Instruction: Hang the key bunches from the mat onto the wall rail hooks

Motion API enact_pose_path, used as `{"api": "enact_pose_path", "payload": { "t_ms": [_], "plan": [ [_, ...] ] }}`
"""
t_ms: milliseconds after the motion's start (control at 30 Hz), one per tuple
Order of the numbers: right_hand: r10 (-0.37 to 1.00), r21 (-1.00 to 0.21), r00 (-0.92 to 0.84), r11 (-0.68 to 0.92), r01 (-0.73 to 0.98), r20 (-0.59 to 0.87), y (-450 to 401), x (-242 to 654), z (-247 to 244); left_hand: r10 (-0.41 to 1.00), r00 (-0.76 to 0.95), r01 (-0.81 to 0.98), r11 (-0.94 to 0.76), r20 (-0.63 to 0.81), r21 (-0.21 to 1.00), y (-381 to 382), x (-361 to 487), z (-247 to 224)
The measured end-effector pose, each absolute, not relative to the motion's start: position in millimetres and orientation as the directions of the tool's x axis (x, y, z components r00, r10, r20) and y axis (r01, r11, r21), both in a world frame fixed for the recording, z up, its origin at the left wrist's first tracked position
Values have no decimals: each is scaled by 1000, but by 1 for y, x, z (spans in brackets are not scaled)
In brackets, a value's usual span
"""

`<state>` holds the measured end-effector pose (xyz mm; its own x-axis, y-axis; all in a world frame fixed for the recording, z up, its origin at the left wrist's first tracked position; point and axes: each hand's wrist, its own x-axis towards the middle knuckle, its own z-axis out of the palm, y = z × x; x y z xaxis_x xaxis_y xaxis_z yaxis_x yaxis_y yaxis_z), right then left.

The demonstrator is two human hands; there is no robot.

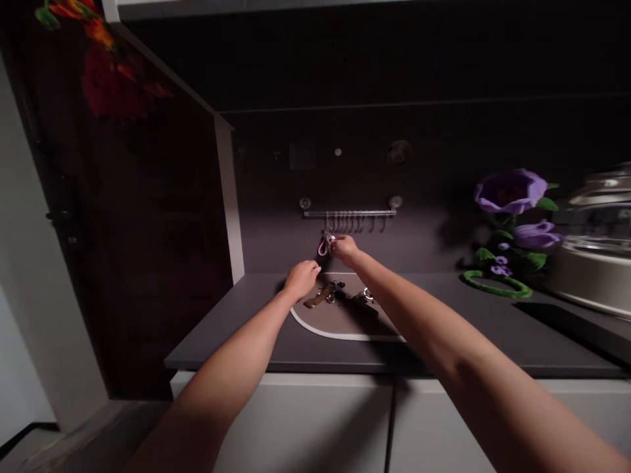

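Observation:
A clear rail (350, 213) with several hooks is fixed to the dark wall panel. From its left end hangs a keychain with a pink loop (323, 247). My right hand (346, 249) is closed on the keychain just below the hooks. Lower and to the left, my left hand (302, 276) hovers over the mat's back left, fingers curled together; whether anything is in them is hidden. On the white-rimmed mat (345, 336) lie a brown strap (318, 297) and several metal rings and keys (365, 294), partly behind my right forearm.
Purple crocheted flowers (513, 190) with a green ring base (497, 285) stand on the counter (236, 328) at the right. Beyond them is a large pale appliance with a clear top (596, 263). A cabinet overhangs above, and a dark door (148, 230) is at left.

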<state>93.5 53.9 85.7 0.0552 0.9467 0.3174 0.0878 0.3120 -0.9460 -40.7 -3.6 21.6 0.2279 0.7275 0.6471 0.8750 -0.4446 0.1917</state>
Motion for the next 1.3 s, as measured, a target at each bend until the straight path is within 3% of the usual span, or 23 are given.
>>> {"api": "enact_pose_path", "payload": {
  "t_ms": [133,233,367,433,567,667,767,1000,1300],
  "plan": [
    [987,-988,34,157,9,157,28,103,81,716,267,830,-511,645,224,-5,-39,20],
    [981,-983,-86,178,48,174,13,112,68,719,285,792,-550,634,267,-4,-36,18],
    [945,-921,-162,315,230,283,10,125,45,736,305,767,-566,604,303,-2,-32,13],
    [907,-822,-204,420,384,368,13,131,36,751,312,761,-564,582,321,-1,-31,11],
    [841,-507,-328,526,683,430,19,139,29,803,304,742,-537,513,401,-2,-29,8],
    [808,-335,-398,556,761,435,21,139,29,830,320,723,-526,456,449,-3,-27,6],
    [796,-235,-442,562,793,413,21,136,28,845,347,715,-520,407,467,-4,-26,6],
    [795,-164,-472,560,812,381,18,134,28,828,389,773,-532,403,347,-10,-26,15],
    [789,-162,-482,571,805,381,14,133,29,825,365,787,-521,432,330,-7,-34,18]
  ]
}}
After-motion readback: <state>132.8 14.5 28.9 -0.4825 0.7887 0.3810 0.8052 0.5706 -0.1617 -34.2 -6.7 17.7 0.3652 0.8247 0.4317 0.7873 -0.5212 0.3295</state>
